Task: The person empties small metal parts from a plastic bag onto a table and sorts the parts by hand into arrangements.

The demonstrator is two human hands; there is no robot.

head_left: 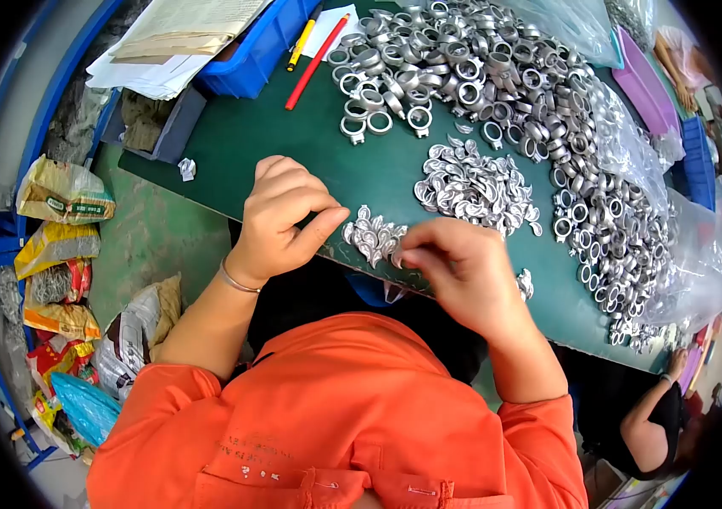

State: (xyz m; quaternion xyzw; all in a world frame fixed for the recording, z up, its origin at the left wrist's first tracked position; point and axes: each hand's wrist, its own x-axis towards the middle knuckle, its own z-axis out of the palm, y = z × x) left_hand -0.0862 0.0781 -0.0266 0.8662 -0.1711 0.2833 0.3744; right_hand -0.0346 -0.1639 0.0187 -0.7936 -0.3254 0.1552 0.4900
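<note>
Beside a small pile of silver leaf-shaped metal pieces [369,236] at the table's front edge, my left hand [286,216] is raised with its fingers curled and thumb stretched toward the pile; whether anything is in it is hidden. At the right side of that pile, my right hand [454,263] pinches one small curved metal piece [397,256] between thumb and forefinger. A larger pile of similar pieces [473,187] lies just beyond my right hand. Behind it spreads a big heap of grey metal rings [484,64].
A blue bin [246,64] with papers, a yellow pen [302,41] and a red pencil [317,64] lie at the back left. Plastic bags [628,144] and a purple tray [639,81] are at the right. A co-worker's arm [654,407] shows at the lower right.
</note>
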